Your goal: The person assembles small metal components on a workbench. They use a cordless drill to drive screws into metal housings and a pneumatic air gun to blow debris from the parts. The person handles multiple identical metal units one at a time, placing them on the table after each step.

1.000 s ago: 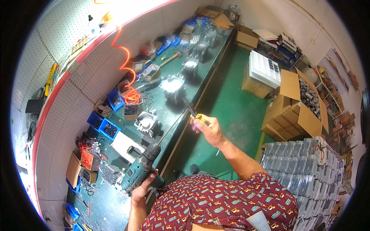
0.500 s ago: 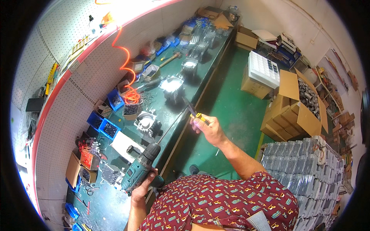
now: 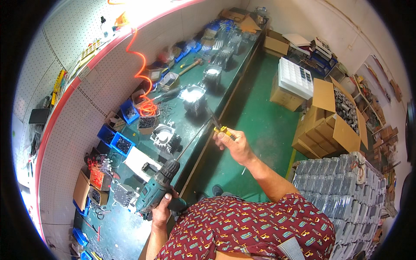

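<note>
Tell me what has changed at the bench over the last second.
Nothing has visibly changed. The left hand still grips the green cordless drill over the bench edge, and the right hand still holds the yellow-handled tool above the green workbench.

Orange coiled hose on pegboard wall; blue parts bins below; open cardboard boxes on green floor.

Strong light is pouring in from the upper left, washing out the pegboard wall to white. Glare is flashing off the metal housing on the desk. The fisheye is bending straight edges toward a black rim. The centre is staying sharp, while the edges are softening.
</note>
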Motion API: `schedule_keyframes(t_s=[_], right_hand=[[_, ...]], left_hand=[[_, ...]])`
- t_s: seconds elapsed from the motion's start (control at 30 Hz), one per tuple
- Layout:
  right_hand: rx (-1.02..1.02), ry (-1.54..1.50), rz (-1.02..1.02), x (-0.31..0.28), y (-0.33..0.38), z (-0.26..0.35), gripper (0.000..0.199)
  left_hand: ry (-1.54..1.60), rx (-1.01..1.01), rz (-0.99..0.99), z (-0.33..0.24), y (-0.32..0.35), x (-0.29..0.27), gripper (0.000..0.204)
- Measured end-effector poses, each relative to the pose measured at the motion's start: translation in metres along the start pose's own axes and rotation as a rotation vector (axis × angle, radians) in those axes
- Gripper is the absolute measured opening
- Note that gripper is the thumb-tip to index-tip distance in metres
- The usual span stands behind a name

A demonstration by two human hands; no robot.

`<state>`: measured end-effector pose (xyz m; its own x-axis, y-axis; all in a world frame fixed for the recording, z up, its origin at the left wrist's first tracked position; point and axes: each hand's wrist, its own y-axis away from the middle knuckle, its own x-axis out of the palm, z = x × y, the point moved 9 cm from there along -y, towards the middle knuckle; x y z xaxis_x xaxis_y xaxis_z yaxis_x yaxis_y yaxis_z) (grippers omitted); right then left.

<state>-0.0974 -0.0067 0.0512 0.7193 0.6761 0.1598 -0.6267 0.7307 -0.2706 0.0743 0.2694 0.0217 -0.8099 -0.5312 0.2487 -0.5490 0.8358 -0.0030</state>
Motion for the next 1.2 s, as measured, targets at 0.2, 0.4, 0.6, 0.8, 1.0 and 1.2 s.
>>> schedule_keyframes(t_s=[0.2, 0.4, 0.6, 0.8, 1.0, 1.2], right_hand=[[0.006, 0.018, -0.009, 0.002, 0.001, 0.001, 0.037], [-0.002, 0.044, -0.026, 0.004, 0.002, 0.003, 0.036], [0.007, 0.05, -0.021, 0.006, 0.002, 0.002, 0.037], [0.034, 0.042, -0.018, 0.009, 0.002, -0.003, 0.037], [0.034, 0.04, -0.022, 0.013, -0.001, -0.003, 0.037], [0.053, 0.06, -0.012, 0.012, -0.007, -0.004, 0.034]], left_hand=[[-0.042, -0.045, -0.021, 0.0, 0.003, -0.004, 0.036], [-0.093, -0.025, 0.027, -0.001, 0.002, -0.005, 0.031], [-0.11, -0.008, 0.039, -0.009, 0.001, 0.001, 0.026], [-0.123, -0.002, 0.046, -0.012, -0.003, -0.001, 0.024], [-0.183, 0.031, 0.059, -0.018, -0.01, 0.0, 0.024], [-0.151, -0.038, 0.031, 0.005, -0.019, -0.012, 0.027]])
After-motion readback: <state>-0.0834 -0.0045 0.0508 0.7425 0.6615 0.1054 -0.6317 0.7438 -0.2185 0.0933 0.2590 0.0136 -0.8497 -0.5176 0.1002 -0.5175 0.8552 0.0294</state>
